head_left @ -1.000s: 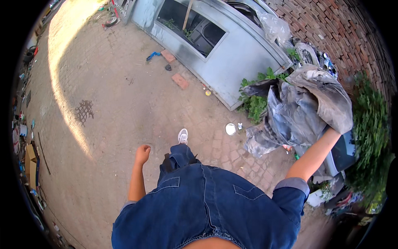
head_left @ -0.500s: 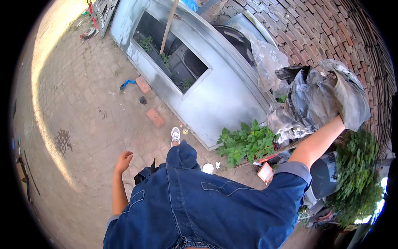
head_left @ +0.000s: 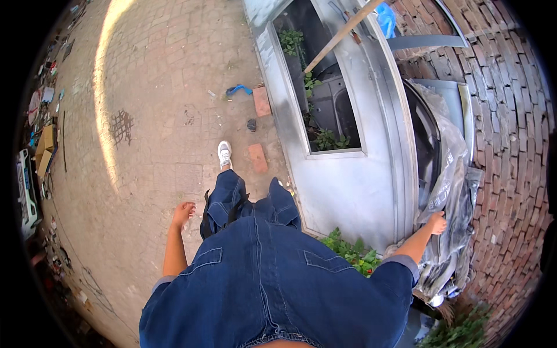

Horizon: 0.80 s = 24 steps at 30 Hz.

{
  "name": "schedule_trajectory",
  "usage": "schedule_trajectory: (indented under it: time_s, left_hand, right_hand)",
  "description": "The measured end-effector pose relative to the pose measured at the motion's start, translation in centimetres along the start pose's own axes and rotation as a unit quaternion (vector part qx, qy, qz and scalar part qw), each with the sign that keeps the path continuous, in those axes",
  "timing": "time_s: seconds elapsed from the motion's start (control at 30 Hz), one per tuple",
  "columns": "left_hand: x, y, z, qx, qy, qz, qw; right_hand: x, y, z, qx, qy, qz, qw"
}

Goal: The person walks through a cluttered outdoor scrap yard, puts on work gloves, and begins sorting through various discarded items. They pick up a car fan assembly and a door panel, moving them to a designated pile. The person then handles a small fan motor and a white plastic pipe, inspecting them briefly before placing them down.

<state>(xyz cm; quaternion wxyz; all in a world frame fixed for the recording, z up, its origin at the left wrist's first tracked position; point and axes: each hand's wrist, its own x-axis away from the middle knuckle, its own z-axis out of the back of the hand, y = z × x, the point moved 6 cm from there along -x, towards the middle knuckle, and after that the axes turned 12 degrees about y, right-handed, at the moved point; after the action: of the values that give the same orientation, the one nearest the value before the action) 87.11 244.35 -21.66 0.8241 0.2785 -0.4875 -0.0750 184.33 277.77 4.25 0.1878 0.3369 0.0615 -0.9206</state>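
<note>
My right hand (head_left: 436, 223) is curled closed in front of a crumpled sheet of grey and clear plastic (head_left: 455, 197). Whether any plastic is pinched in its fingers I cannot make out. The sheet hangs over a dark rounded panel (head_left: 423, 139), between a large silver-grey vehicle panel (head_left: 342, 185) and the brick wall. My left hand (head_left: 184, 214) hangs beside my left thigh with fingers loosely bent and apart, holding nothing.
A wooden pole (head_left: 342, 37) leans into the panel's window opening. Bricks (head_left: 257, 158) and a blue strap (head_left: 238, 90) lie along its foot. Leafy plants (head_left: 351, 250) grow at its near corner. A brick wall (head_left: 505, 174) stands right; a cardboard box (head_left: 45, 148) sits far left.
My right hand has come down and inward from the raised, bunched plastic, which now hangs lower. I have stepped forward along the panel, and the view has turned right. My left hand still hangs free.
</note>
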Motion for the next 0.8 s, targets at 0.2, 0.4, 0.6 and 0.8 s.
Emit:
schedule_trajectory:
  time_s: [0.2, 0.4, 0.6, 0.8]
  left_hand:
    - [-12.9, 5.2, -2.5, -0.015, -0.012, 0.036, 0.999]
    - [-23.9, 20.9, -5.3, 0.01, -0.005, 0.017, 1.0]
    - [-28.6, 32.1, -5.0, 0.18, 0.02, 0.076, 0.981]
    - [-31.6, 26.6, -6.7, 0.183, 0.054, 0.23, 0.954]
  right_hand:
    - [13.8, -17.8, 9.5, -0.336, 0.192, 0.128, 0.913]
    - [34.5, -39.2, 8.4, -0.255, -0.109, 0.219, 0.936]
    - [60.1, -61.6, 3.1, -0.211, -0.432, 0.444, 0.756]
    - [82.3, -74.6, -2.5, -0.265, -0.513, 0.606, 0.547]
